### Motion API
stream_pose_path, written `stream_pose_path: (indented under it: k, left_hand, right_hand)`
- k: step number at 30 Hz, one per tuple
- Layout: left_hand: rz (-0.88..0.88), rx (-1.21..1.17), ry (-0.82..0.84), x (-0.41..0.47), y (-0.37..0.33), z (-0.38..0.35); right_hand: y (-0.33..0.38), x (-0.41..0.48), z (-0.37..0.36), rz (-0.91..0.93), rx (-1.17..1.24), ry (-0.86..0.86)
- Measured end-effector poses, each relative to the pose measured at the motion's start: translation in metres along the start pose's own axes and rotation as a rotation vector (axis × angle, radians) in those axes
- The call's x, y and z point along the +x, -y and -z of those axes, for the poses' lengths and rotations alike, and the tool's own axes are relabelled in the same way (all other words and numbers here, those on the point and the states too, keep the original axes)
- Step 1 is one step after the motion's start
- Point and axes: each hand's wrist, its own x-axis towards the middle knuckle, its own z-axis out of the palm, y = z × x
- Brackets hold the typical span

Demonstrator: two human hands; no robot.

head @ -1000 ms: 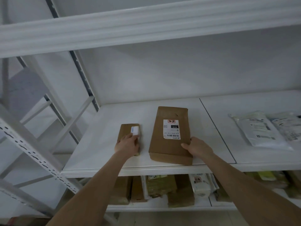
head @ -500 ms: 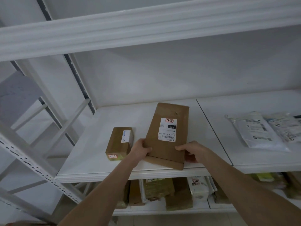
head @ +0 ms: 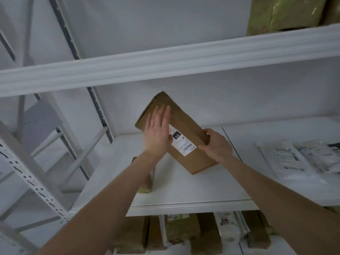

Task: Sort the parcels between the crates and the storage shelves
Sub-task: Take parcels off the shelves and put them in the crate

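A large brown cardboard parcel (head: 185, 133) with a white label stands tilted on one lower corner above the white middle shelf (head: 193, 188). My right hand (head: 216, 144) grips its right edge, thumb on the front face. My left hand (head: 157, 133) lies flat against the front face with straight fingers, partly covering the label. A small brown parcel (head: 147, 183) lies on the shelf, mostly hidden behind my left forearm.
White plastic mailer bags (head: 301, 159) lie on the shelf at the right. Several parcels (head: 184, 234) stand packed on the shelf below. Greenish wrapped parcels (head: 287, 13) sit on the top shelf at the upper right. Perforated white uprights (head: 33, 181) frame the left side.
The large parcel has been raised from lying flat to standing tilted on a corner. My left hand moved from its lower left edge to flat on its front face. The view tipped upward.
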Motion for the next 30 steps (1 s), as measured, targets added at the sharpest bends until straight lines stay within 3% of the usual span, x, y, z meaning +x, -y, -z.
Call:
stream_pose_path:
  k: [3,6,10,13,17,20,24,30]
  left_hand:
    - [-0.078,0.327,0.214,0.018,0.014,0.012]
    - [-0.128,0.34,0.414,0.019,0.016,0.015]
    - [0.115,0.15,0.426,0.019,0.008,0.015]
    - [0.375,-0.054,0.497,0.025,0.009,0.014]
    - [0.788,-0.714,0.525,0.015,0.0,0.003]
    - [0.952,-0.953,0.553,-0.007,-0.012,-0.004]
    - [1.043,-1.042,0.531,-0.04,-0.012,-0.006]
    - [1.174,-1.044,0.475,-0.104,0.005,0.005]
  right_hand:
    - [0.01,0.0,0.012,0.141,-0.238,-0.038]
    - [0.013,-0.001,0.024,0.211,-0.354,-0.032]
    - [0.011,-0.006,0.03,0.291,-0.369,-0.22]
    - [0.006,-0.012,0.029,0.146,-0.239,-0.309]
    - [-0.007,-0.024,0.018,-0.221,0.348,0.104]
    - [-0.014,-0.028,0.011,-0.337,0.757,0.244]
    - [-0.026,-0.029,0.001,-0.375,0.884,0.332]
    - [-0.017,-0.044,-0.034,-0.364,0.867,0.456]
